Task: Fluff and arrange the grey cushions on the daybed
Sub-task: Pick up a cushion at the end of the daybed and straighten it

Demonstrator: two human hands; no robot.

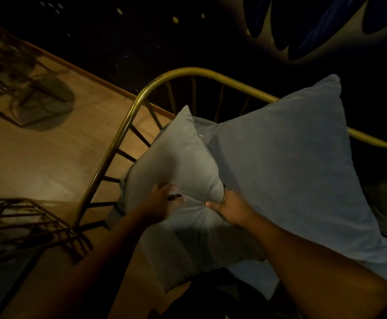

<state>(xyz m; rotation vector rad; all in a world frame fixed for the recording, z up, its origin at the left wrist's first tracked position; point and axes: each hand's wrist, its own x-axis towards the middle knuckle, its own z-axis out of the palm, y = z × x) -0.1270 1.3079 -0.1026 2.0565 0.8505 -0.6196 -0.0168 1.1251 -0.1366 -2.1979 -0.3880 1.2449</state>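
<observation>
Grey cushions: two are counted, both on the daybed, touching each other at one edge.
Near cushion (178, 171): it is held tilted, one corner pointing up toward the rail, its middle pinched into creases between the two hands.
Far cushion (287, 162): it is leaned on the right, larger in view, against the back rail and untouched by either hand.
Left hand (165, 199): it is closed on the near cushion's fabric at the left of the pinch.
Right hand (231, 208): it is clamped on the same cushion, fingers dug into the fold, just beside the left hand.
Daybed rail (128, 125): one curved brass-coloured frame with dark spokes is seen around the corner.
Floor (38, 162): wood-toned boards are seen to the left.
Side tables: two wire-framed pieces are counted on the floor, one far (19, 88) and one near (26, 226); detail is blurred by the dim light.
</observation>
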